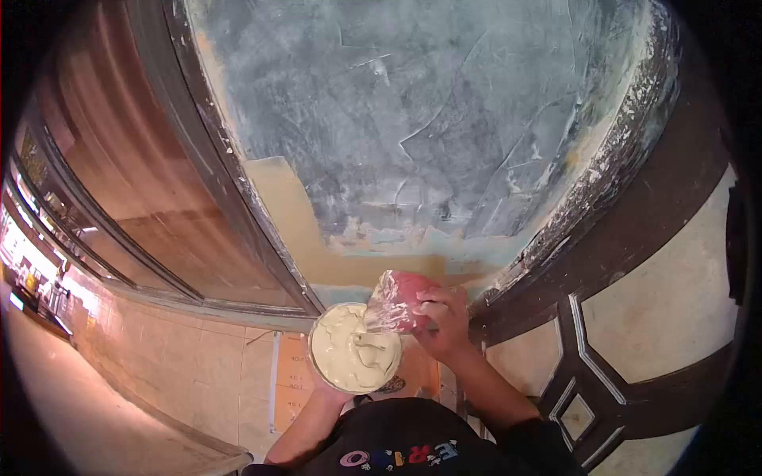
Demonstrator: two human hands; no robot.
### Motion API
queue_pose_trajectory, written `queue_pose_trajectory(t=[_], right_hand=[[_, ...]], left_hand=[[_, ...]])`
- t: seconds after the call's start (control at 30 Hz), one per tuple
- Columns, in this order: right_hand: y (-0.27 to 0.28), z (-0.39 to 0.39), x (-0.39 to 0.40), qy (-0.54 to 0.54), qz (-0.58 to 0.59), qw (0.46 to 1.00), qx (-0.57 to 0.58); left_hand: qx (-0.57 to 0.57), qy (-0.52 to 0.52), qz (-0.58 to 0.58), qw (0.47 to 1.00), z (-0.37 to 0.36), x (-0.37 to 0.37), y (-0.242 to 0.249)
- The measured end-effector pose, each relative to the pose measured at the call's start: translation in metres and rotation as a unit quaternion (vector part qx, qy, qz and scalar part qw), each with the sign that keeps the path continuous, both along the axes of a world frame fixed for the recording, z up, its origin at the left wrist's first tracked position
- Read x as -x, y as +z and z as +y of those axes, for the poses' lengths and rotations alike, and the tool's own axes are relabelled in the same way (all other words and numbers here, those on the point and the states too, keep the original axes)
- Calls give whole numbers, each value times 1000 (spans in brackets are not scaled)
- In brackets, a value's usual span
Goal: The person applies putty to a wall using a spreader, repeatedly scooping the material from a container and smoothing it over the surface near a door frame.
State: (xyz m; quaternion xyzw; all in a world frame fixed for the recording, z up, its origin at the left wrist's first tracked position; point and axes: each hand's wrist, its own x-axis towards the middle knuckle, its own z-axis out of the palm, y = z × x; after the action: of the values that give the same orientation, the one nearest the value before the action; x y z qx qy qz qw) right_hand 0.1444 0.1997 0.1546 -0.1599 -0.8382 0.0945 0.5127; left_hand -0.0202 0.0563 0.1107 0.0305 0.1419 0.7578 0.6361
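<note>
A round tub (311, 358) of pale cream putty (345, 345) sits in front of my chest. My left hand (327, 395) supports it from below and the left, with most of its fingers hidden behind the tub. My right hand (446, 319) grips a red putty spreader (409, 295), smeared with whitish putty. Its coated edge reaches over the tub's right side, at the putty's surface. Swirls and ridges mark the putty. Ahead stands a wall panel (413, 119) with grey-blue patchy plaster, and a smooth beige coat (294, 206) covers its lower left edge and bottom strip.
A dark-framed window or door with brownish panes (151, 174) borders the wall at left. On the right is a dark wooden door (571, 349) with pale panels. An orange printed sheet (290, 377) lies on the tiled floor (214, 365) below.
</note>
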Motion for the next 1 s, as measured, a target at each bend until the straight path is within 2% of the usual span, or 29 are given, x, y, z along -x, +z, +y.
queue_pose_trajectory(t=[0.07, 0.1, 0.17, 0.2, 0.27, 0.3, 0.33, 0.37, 0.43, 0.47, 0.5, 0.53, 0.57, 0.63, 0.67, 0.73, 0.83, 0.93, 1.0], right_hand=[[-12, 6, -7, -22, 18, 995, 97], [-21, 9, -10, -26, 19, 995, 99], [-51, 18, -15, -15, 70, 960, 269], [-80, 26, -20, -22, 73, 960, 269], [-153, 39, -36, -20, 94, 852, 514], [-179, 37, -48, -27, 100, 852, 514], [-202, 33, -62, -48, 139, 738, 659], [-221, 26, -74, -64, 174, 599, 779], [-248, 4, -89, -242, 116, 592, 760], [-272, -3, -99, -240, 123, 591, 760], [-302, -8, -111, -231, 107, 579, 775], [-318, -9, -116, -221, 90, 566, 789], [-320, -5, -112, -220, 94, 564, 790], [-315, 13, -103, -180, 165, 520, 819], [-311, 22, -96, -181, 169, 518, 819], [-298, 42, -74, -143, 195, 569, 786], [-236, 59, -40, -103, 229, 560, 790], [-219, 76, -12, -49, 271, 544, 793], [-208, 83, 3, -47, 292, 545, 784]], left_hand=[[1, -13, 7, 1000, -1, 0, -6], [7, -13, -4, 1000, -1, -1, -8], [20, -17, -11, 1000, 0, -4, -9], [16, -23, -19, 999, 0, -4, -10], [13, -38, -25, 999, -2, -6, -11], [27, -32, -11, 999, -3, -7, -11], [40, -26, 4, 999, -3, -8, -11], [41, -23, 3, 999, -4, -8, -14], [-8, -46, -18, 999, -9, -8, -12], [-9, -50, -13, 999, -9, -8, -14], [1, -28, 39, 999, -11, -9, -16], [10, -6, 91, 996, -12, -9, -18], [12, -9, 94, 995, -13, -9, -18], [13, -23, 54, 998, -12, -10, -18], [25, -23, 69, 997, -13, -10, -19], [39, -11, 71, 997, -13, -10, -24], [79, -7, 31, 996, -16, -5, -39], [71, 24, 116, 990, -21, -5, -40], [72, 30, 99, 992, -19, -13, -23]])
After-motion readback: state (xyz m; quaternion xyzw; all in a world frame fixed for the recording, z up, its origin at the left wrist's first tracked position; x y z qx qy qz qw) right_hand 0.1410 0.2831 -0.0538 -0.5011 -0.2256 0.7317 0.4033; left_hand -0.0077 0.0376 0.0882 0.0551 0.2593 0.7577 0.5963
